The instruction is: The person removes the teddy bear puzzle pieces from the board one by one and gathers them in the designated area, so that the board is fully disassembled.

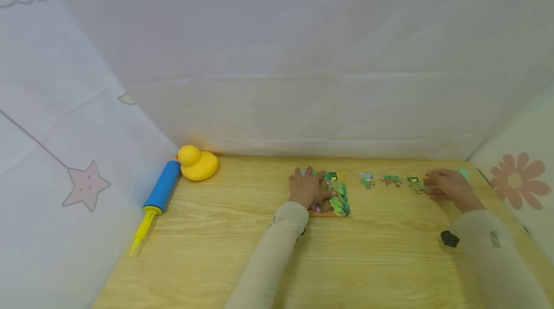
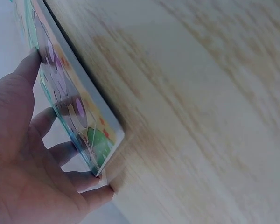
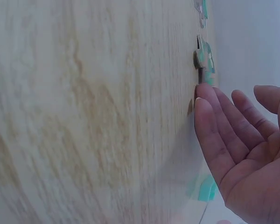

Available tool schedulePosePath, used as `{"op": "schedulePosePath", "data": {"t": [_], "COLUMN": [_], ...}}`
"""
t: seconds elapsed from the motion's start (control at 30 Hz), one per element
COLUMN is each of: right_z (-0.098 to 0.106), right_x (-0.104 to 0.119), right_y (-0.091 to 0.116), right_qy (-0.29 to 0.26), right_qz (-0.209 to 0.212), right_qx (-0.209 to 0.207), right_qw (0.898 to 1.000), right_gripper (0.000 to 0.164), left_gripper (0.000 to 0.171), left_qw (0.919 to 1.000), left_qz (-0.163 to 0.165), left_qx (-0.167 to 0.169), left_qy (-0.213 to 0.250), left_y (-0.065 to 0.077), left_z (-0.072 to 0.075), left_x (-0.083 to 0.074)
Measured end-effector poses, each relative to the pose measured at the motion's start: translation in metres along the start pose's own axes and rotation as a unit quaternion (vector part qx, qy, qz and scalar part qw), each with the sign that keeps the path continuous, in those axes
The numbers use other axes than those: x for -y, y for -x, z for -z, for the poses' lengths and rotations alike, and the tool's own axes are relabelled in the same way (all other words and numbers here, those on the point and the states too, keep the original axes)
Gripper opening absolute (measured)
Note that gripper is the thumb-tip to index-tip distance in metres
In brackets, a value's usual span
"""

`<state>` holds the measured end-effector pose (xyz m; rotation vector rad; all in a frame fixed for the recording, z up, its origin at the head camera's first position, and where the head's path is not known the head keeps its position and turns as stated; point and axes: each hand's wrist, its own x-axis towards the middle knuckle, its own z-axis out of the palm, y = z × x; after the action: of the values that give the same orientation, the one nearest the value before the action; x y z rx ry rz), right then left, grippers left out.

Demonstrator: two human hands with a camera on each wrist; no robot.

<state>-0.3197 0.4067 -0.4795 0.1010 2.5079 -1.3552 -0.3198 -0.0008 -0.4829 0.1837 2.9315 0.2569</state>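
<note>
My left hand point(image 1: 306, 189) rests with spread fingers on a colorful jigsaw puzzle board point(image 1: 342, 198) and hides its left part. In the left wrist view the fingertips touch the picture side and the corner of the board point(image 2: 99, 140). To the right, my right hand point(image 1: 447, 186) is low over the table, its fingers fairly straight. Its fingertips are beside a green and brown puzzle piece point(image 1: 414, 183); in the right wrist view they meet the tabletop near the pieces point(image 3: 205, 56). Two more loose pieces, a blue-green one point(image 1: 367, 180) and a brown-green one point(image 1: 391, 180), lie between board and hand.
A green piece point(image 1: 464, 174) lies behind the right hand. On the left stand a yellow rubber duck point(image 1: 199, 165) and a blue and yellow hand pump point(image 1: 162, 189). A small black object point(image 1: 449, 239) is near the right sleeve. White cloth walls point(image 1: 277, 107) enclose the wooden table point(image 1: 225, 232).
</note>
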Motion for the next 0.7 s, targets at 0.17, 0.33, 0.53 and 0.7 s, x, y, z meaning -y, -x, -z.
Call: {"op": "schedulePosePath", "data": {"t": [0.17,0.33,0.53,0.7], "right_z": [0.003,0.002,-0.015,-0.042], "right_x": [-0.005,-0.005,0.012,0.032], "right_y": [0.003,0.005,0.000,-0.010], "right_qy": [0.000,0.007,0.007,-0.006], "right_qz": [0.001,0.016,0.040,0.045], "right_qx": [-0.004,-0.019,-0.028,-0.021], "right_qw": [1.000,1.000,0.999,0.999], "right_gripper": [0.071,0.073,0.070,0.066], "left_gripper": [0.077,0.078,0.078,0.080], "left_qw": [1.0000,0.9999,0.9995,0.9974], "left_qz": [-0.005,-0.009,-0.010,-0.016], "left_qx": [0.001,0.005,0.000,0.000], "left_qy": [-0.002,0.010,0.029,0.070], "left_y": [-0.002,-0.004,-0.003,-0.002], "left_z": [0.002,0.003,0.003,0.006], "left_x": [-0.003,-0.005,-0.002,0.001]}}
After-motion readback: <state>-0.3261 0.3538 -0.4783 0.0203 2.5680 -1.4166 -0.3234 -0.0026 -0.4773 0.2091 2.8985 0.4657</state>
